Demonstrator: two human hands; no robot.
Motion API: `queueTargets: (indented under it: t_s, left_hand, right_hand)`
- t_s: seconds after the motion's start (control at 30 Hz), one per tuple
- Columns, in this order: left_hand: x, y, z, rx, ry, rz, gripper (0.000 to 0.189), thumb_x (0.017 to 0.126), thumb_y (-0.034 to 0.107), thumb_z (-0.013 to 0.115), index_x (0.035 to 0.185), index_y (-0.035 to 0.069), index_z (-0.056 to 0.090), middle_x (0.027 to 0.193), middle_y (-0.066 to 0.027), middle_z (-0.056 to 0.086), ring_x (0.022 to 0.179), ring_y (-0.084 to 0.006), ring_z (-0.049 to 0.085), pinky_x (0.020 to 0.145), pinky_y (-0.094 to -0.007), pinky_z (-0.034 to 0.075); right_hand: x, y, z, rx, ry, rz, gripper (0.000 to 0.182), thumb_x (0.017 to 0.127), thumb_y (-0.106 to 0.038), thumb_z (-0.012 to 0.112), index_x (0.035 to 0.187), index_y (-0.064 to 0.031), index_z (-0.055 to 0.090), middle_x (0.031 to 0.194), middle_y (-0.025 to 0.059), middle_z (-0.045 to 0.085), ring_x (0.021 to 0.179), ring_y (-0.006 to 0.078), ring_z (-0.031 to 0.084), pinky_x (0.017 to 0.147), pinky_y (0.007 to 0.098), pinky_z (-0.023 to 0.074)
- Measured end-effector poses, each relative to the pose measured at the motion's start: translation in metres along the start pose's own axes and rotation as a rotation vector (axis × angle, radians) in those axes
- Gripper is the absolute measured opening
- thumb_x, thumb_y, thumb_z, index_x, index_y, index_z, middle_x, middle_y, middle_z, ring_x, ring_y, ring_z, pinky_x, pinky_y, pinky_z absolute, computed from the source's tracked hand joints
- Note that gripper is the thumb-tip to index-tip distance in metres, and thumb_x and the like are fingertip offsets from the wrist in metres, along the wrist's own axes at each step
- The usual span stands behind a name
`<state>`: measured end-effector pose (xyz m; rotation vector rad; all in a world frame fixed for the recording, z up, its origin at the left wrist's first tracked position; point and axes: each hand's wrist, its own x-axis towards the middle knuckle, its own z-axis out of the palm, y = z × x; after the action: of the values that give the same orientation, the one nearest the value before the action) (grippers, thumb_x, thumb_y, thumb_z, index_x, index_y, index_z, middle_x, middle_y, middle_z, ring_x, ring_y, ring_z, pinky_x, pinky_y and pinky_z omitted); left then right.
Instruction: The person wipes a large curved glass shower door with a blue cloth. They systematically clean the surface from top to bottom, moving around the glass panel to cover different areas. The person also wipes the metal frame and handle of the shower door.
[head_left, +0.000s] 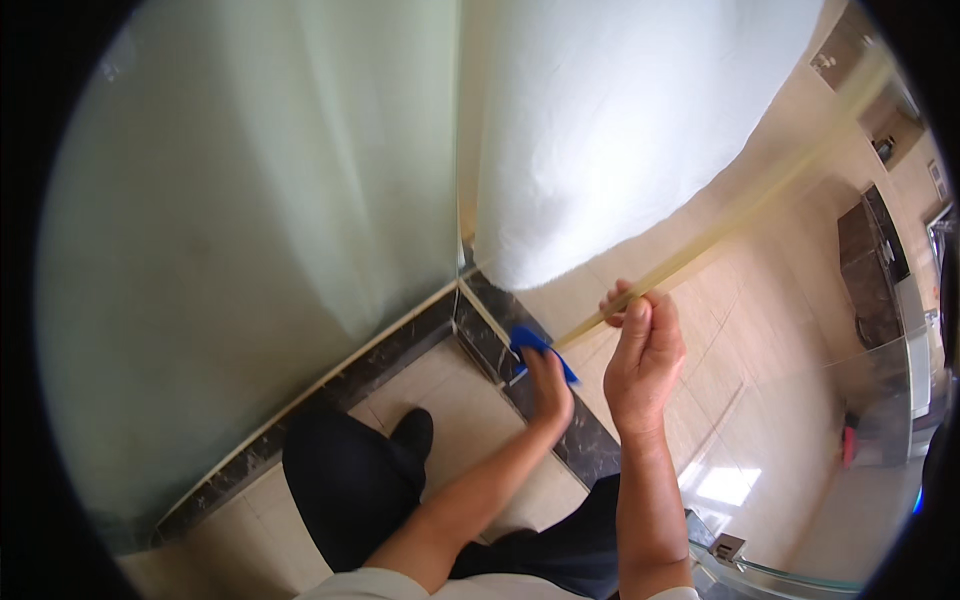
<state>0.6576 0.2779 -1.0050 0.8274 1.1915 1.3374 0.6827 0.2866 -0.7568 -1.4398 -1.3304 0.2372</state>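
My right hand (645, 356) grips a long, yellowish, translucent strip (697, 251) between thumb and fingers. The strip slants from the low marble kerb up to the far upper right, and its far end is blurred. Close to its lower end, my left hand (547, 382) holds a flat blue piece (531, 339), perhaps a cloth or pad. Blur and the fingers partly hide the blue piece, so I cannot tell whether it touches the strip. Both hands are over the dark marble kerb (589, 442) and the beige tiles beyond it.
A greenish glass panel (225, 225) rises on the left from the kerb. A white towel (600, 135) hangs at top centre, beyond the corner. At lower right, a clear glass panel carries a metal fitting (727, 550). A dark cabinet (870, 266) stands far right.
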Motion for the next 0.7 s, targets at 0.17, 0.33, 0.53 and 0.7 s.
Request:
queueTargets:
  t_s: [0.17, 0.33, 0.53, 0.7]
  left_hand:
    - [-0.019, 0.128, 0.012, 0.197, -0.255, 0.603, 0.077, 0.115, 0.047, 0.033, 0.166, -0.006, 0.013, 0.174, -0.0344, -0.004, 0.162, -0.0475, -0.005, 0.13, -0.0556, 0.0]
    - [0.038, 0.283, 0.02, 0.266, -0.251, 1.128, 0.071, 0.114, 0.047, 0.031, 0.164, -0.004, 0.031, 0.176, -0.0294, 0.005, 0.162, -0.0495, 0.001, 0.129, -0.0598, 0.001]
    - [0.043, 0.491, 0.07, 0.505, -0.191, 1.673, 0.064, 0.107, 0.034, 0.05, 0.161, 0.001, 0.042, 0.175, -0.0272, 0.017, 0.161, -0.0517, 0.011, 0.128, -0.0633, 0.006]
    - [0.011, 0.58, 0.115, 0.527, -0.103, 1.91, 0.071, 0.106, 0.028, 0.055, 0.167, 0.003, 0.028, 0.175, -0.026, 0.017, 0.161, -0.0509, 0.013, 0.128, -0.0608, 0.009]
  right_hand:
    - [-0.001, -0.009, -0.005, 0.014, 0.008, -0.008, 0.02, 0.11, -0.012, 0.057, 0.108, 0.0015, 0.071, 0.094, 0.0137, 0.073, 0.082, 0.0203, 0.069, 0.078, 0.0346, 0.0573]
    - [0.016, -0.039, -0.032, 0.128, 0.008, -0.143, 0.023, 0.107, -0.012, 0.058, 0.119, 0.0048, 0.067, 0.102, 0.0253, 0.071, 0.09, 0.0431, 0.068, 0.081, 0.0459, 0.0548]
    - [0.037, -0.074, -0.03, 0.163, 0.016, -0.098, 0.024, 0.108, -0.017, 0.058, 0.116, 0.0046, 0.063, 0.097, 0.029, 0.068, 0.085, 0.0488, 0.067, 0.075, 0.0518, 0.0542]
    - [0.043, -0.067, -0.027, 0.027, 0.064, -0.126, 0.022, 0.105, -0.02, 0.064, 0.105, 0.0019, 0.061, 0.093, 0.0267, 0.068, 0.078, 0.0494, 0.066, 0.068, 0.055, 0.0533]
